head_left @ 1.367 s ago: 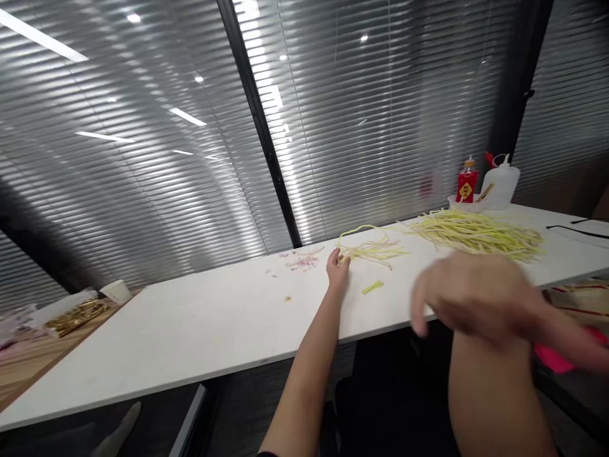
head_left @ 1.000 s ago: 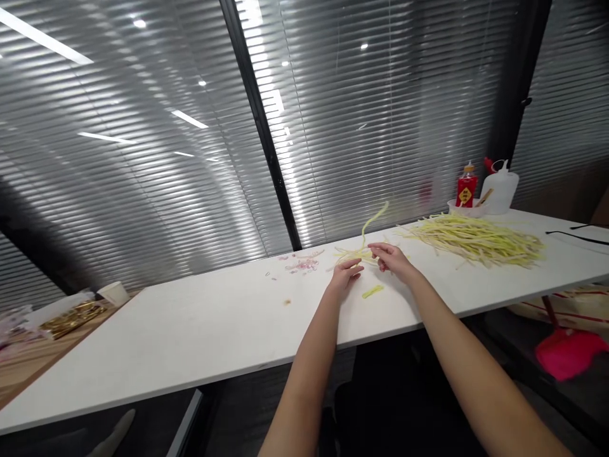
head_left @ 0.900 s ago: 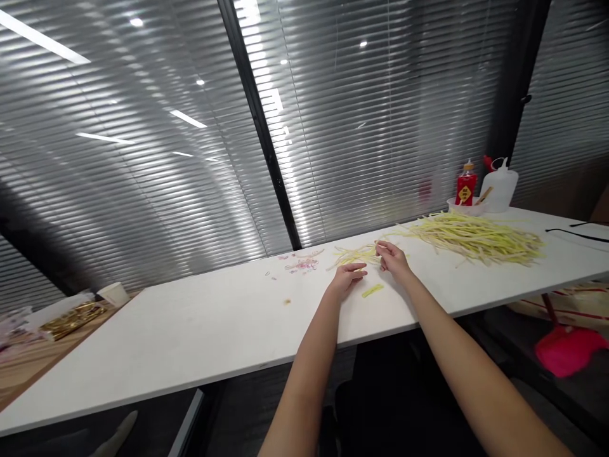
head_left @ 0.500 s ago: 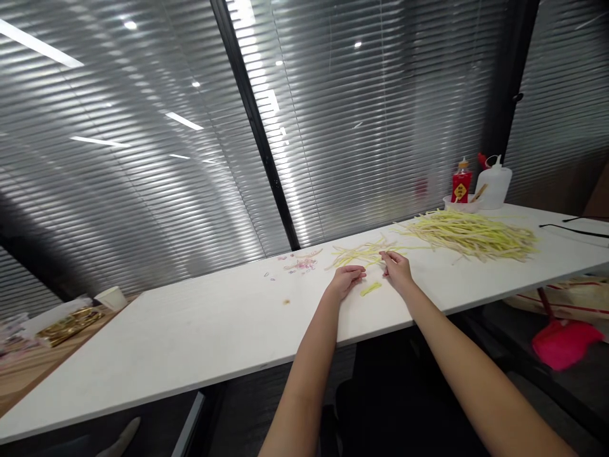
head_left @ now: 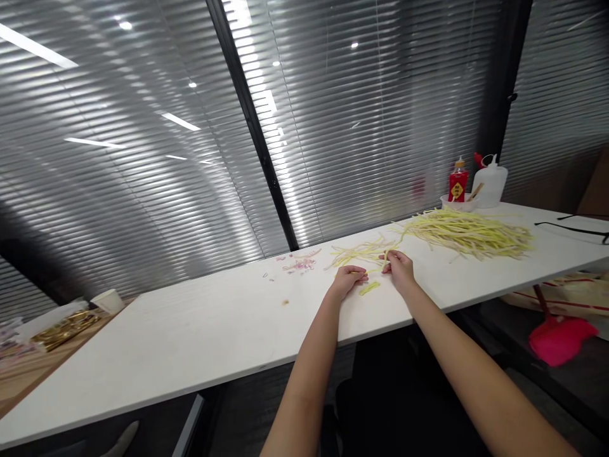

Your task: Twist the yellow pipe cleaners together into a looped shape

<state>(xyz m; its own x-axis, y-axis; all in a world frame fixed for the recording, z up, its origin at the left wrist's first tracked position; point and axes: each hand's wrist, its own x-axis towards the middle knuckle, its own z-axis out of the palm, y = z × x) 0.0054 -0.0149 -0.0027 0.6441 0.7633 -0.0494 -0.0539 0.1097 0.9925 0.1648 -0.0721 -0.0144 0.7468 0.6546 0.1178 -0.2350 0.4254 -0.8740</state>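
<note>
Low over the table, my left hand (head_left: 349,280) is closed in a pinch on one end of a thin yellow strip (head_left: 373,271). The strip spans the small gap to my right hand (head_left: 398,266), whose fingers are closed on it too, with a bit of yellow rising above the fingertips. Just below the gap lies a short yellow piece (head_left: 370,289), flat on the table. Behind both hands is a loose, crisscrossed group of pale yellow strips (head_left: 354,254). Farther right sits a large pile of yellow and pale strips (head_left: 471,235).
Pink scraps (head_left: 302,263) lie left of the strips on the white table (head_left: 200,336). At the back right stand a red bottle (head_left: 457,184), a shallow tub (head_left: 469,204) and a white squeeze bottle (head_left: 490,186). Dark glasses (head_left: 573,230) rest at the right edge.
My right hand has turned slightly, and a yellow strip now shows at its fingertips and between the hands. My left hand has barely moved. The view has shifted a little.
</note>
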